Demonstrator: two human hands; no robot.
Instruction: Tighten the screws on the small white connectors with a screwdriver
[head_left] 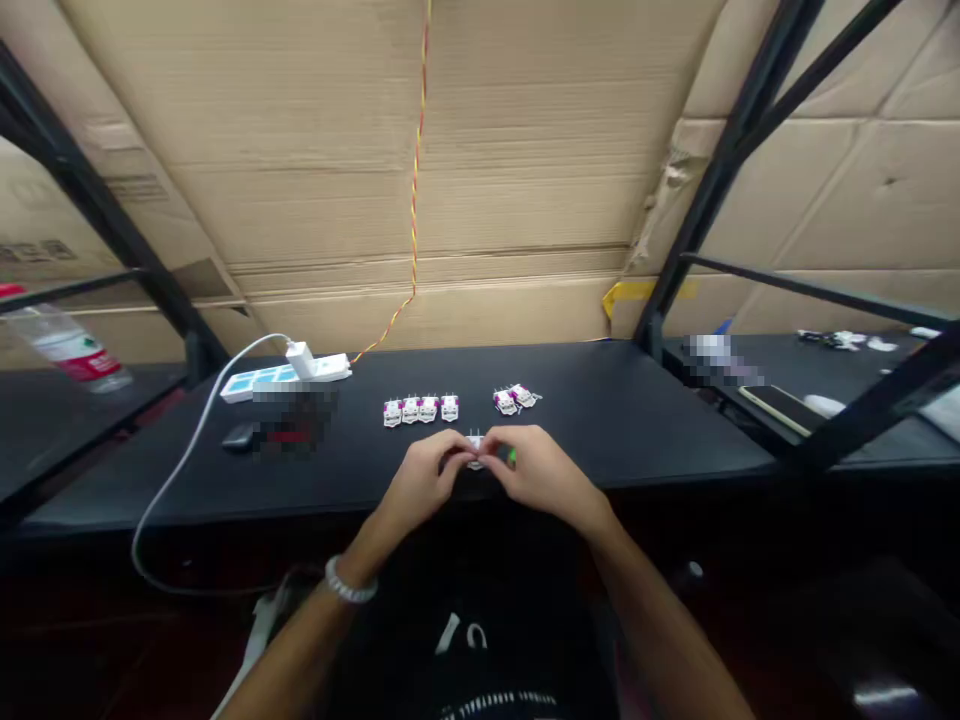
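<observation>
Near the front edge of the black table, my left hand [428,474] and my right hand [529,466] meet at the fingertips. Both pinch one small white part [475,440], mostly hidden by the fingers, with thin prongs on top. A bit of something green [511,457] shows at my right hand; its kind is unclear. Beyond my left hand stands a row of several small white-and-magenta parts [410,410] with prongs. Two more such parts [505,402] lie together, slightly askew, beyond my right hand.
A white power strip [330,367] with a plugged-in charger [301,360] lies back left, its white cable [196,430] looping over the front edge. A dark mouse-like object [240,437] is near it. Black metal frame posts [705,215] flank the black table [600,400]; cardboard [525,200] backs it.
</observation>
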